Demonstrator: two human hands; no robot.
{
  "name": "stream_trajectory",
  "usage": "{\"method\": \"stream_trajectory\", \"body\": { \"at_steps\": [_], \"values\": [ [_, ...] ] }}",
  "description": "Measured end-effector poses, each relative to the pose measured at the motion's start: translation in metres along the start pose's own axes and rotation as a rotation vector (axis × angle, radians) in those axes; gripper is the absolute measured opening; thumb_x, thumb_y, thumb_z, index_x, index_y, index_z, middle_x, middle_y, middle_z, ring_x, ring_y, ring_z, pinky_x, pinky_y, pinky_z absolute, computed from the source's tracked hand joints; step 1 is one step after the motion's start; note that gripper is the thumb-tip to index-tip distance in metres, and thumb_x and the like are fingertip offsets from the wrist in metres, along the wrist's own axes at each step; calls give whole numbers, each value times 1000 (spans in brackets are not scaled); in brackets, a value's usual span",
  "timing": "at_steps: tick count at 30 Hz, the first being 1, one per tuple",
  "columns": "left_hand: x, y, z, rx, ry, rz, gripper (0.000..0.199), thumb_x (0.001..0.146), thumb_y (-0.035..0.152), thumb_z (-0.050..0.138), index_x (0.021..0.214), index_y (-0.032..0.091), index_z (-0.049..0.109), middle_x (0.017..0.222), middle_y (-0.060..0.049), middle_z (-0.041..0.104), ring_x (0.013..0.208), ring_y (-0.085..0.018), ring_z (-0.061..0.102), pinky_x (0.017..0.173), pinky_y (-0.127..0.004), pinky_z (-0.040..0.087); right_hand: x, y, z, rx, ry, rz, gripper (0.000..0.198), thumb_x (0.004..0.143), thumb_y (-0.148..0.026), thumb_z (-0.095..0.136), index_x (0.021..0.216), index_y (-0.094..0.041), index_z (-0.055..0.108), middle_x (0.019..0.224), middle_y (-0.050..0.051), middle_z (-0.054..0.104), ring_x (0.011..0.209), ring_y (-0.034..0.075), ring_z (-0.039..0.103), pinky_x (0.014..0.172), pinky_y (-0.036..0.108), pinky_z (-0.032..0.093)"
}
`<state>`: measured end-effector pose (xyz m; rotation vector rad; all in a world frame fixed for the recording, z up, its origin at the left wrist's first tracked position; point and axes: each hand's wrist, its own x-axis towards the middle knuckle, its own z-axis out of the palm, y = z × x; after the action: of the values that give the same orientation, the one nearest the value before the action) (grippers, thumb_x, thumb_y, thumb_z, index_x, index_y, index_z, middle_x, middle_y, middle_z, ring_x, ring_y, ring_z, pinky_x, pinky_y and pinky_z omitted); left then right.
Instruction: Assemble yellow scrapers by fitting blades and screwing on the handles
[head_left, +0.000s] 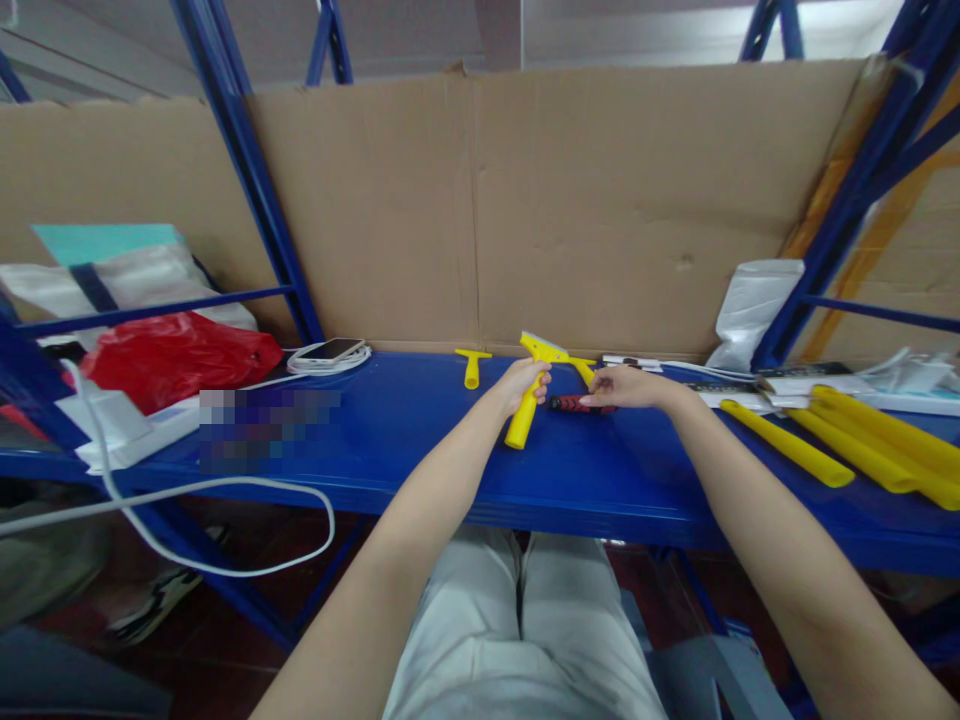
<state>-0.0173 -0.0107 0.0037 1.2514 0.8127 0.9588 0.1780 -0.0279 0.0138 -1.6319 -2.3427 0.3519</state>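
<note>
My left hand is closed around the yellow handle of a scraper. Its wide head, with a pale edge, points up and away from me. My right hand is just to the right, fingers bent and close together. It is beside a second yellow handled piece and above a red and black grip, perhaps a screwdriver handle, partly hidden. Whether those fingers hold either one, I cannot tell. Left of my hands, a small yellow T-shaped scraper lies on the blue shelf top.
Several long yellow tubes lie at the right. A white pouch leans by the blue post. At the left are a phone on a coiled cable, a red plastic bag, a power strip and a looping white cable. Cardboard closes the back.
</note>
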Motion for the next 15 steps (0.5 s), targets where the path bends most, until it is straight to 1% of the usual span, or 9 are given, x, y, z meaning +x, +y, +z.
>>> {"method": "stream_trajectory", "body": {
  "at_steps": [1,2,4,6,8,11,15],
  "values": [
    [1,-1,-1,-4,22,-8,17,83,8,38,71,19,38,45,9,38,27,-4,31,34,-17,25,-1,2,-1,39,-47,-13,41,66,-58,62,77,-19,65,70,4,66,66,19,60,61,30,46],
    [2,-1,-2,-7,40,-15,17,83,7,37,71,19,38,45,9,38,28,-4,31,34,-17,26,-2,4,-2,57,-56,-21,41,62,-57,65,80,-19,66,71,4,66,66,19,60,61,29,45],
    [3,-2,-4,-12,63,-24,16,83,7,38,72,19,39,45,9,38,28,-4,31,35,-17,26,-2,6,-2,25,-9,-22,42,57,-52,70,84,-20,67,74,3,66,69,20,60,63,30,46],
    [3,-2,-5,-19,78,-24,16,83,7,38,72,19,40,46,9,38,29,-4,31,35,-17,26,0,5,0,-48,22,-24,38,55,-47,72,82,-21,69,77,4,67,72,22,61,66,32,46],
    [3,-2,-5,-24,92,-22,16,83,7,38,72,19,40,46,8,38,29,-4,31,36,-17,26,0,2,2,-104,26,-19,30,56,-43,73,77,-22,70,78,6,67,73,23,61,68,33,45],
    [3,-2,-5,-30,111,-19,15,82,8,39,72,18,40,46,9,38,29,-4,31,36,-17,26,0,0,3,-103,21,-26,25,57,-43,72,72,-23,70,76,5,68,73,23,61,68,33,45],
    [2,-1,-5,-55,134,-6,16,82,8,39,71,19,39,44,9,37,28,-4,30,36,-16,26,-2,4,2,-5,-33,-20,31,63,-51,64,70,-21,68,68,4,67,66,20,61,63,31,46]
  ]
}}
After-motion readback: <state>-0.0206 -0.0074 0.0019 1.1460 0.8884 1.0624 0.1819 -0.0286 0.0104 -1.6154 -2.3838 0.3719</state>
